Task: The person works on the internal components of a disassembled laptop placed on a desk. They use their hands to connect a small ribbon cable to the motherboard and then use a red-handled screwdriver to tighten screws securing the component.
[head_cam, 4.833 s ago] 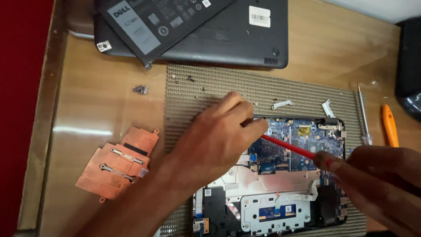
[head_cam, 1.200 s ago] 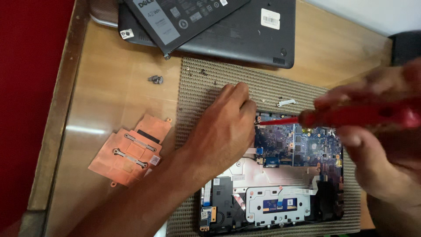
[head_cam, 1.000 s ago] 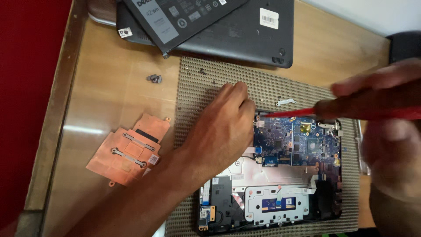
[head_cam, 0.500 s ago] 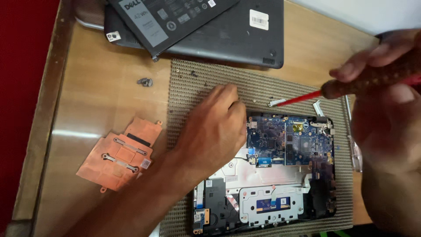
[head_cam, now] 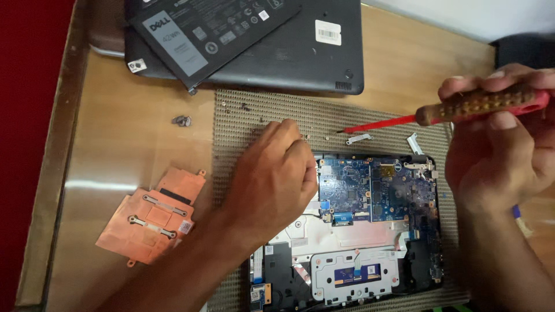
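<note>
Resting on the upper left corner of the opened black laptop base [head_cam: 347, 271], the left hand [head_cam: 272, 182] lies palm down, its fingers [head_cam: 289, 136] curled together and reaching onto the woven beige-grey mesh mat [head_cam: 243, 124]; whether they pinch anything I cannot tell. Just right of that hand sits the blue printed circuit board [head_cam: 376, 188], flat and rectangular, studded with small chips and connectors. Below it show a pale silvery metal plate and the grey rectangular touchpad underside [head_cam: 352, 274].

Raised above the mat's right side, the right hand [head_cam: 503, 150] has its fingers clamped around the knobbly brown handle of a screwdriver with a red shaft [head_cam: 387, 122]. The shaft slants down to the left, its tip hovering over the mat just above the board's top edge, near a small silver bracket [head_cam: 358, 138] and apart from the left fingers.

On the glossy tan wooden surface [head_cam: 115, 144], left of the mat, lies a flat copper-coloured heat-spreader plate [head_cam: 153, 214] with thin metal strips across it. Further back rests a matte black plastic laptop cover [head_cam: 300, 52] with a slim black battery pack [head_cam: 214, 34] across it.
</note>
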